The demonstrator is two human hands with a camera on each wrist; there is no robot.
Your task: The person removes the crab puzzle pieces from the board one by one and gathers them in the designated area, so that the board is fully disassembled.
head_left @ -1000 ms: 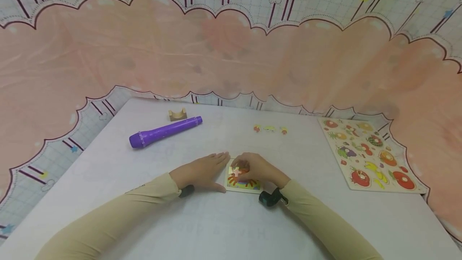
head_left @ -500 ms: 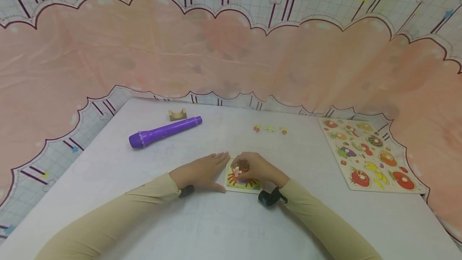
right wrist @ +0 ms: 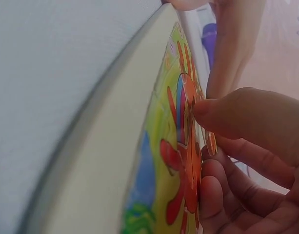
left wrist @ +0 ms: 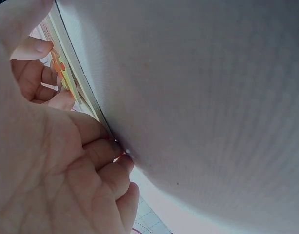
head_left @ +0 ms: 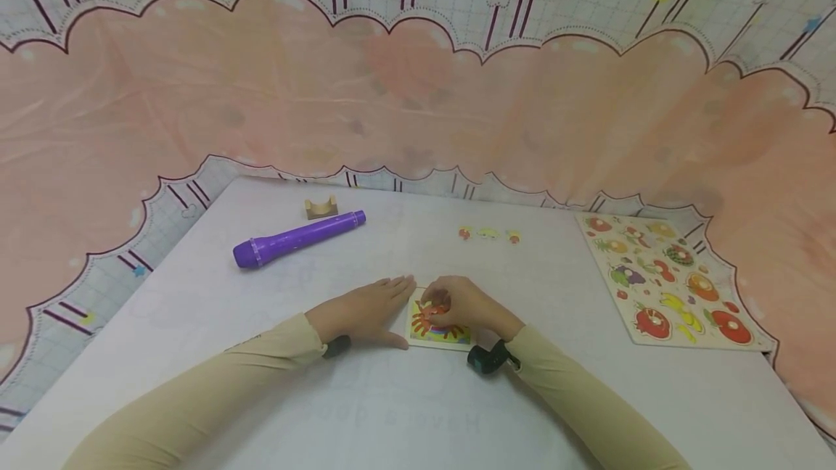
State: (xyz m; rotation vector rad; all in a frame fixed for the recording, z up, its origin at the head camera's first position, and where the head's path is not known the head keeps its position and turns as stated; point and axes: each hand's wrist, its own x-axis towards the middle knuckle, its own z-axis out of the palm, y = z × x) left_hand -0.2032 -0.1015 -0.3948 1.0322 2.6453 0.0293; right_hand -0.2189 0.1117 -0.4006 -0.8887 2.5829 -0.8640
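Left hand: The left hand [head_left: 366,310] lies along the left side of the puzzle [head_left: 440,345], thumb spread wide from the fingers; the thumb reaches the near corner, the fingertips the far one.
Right hand: The right hand [head_left: 470,307] is over the puzzle, fingers bent, thumb and fingers brought narrowly together.
Grip: The right hand pinches a piece [right wrist: 210,140], orange in colour; the left hand's spread is wide, with its fingertips down at the puzzle's edge in the left wrist view.
Piece: It is at the left part of the picture, tilted against the puzzle's face; whether it touches that face cannot be told.
Puzzle: It lies flat on the table [head_left: 392,412], between the two hands, with a pale frame around a picture of red limbs, a rainbow band and a yellow-green ground; the right hand hides part of it.
Loose pieces: Three small pieces [head_left: 487,233], coloured red, green and yellow, lie in a row beyond the puzzle, apart from one another.
Far left: A purple microphone [head_left: 300,239] lies aslant, its thick end toward the left; just behind it stands a notched block [head_left: 321,207].
Far right: A fruit board [head_left: 757,344] lies flat near the table's edge, well apart from the puzzle.
Wrists: Beige sleeves [head_left: 581,397] cover both arms; a dark device [head_left: 488,359] sits at the right wrist.
Backdrop: A peach cloth [head_left: 261,107] with scalloped, outlined borders hangs behind the table.
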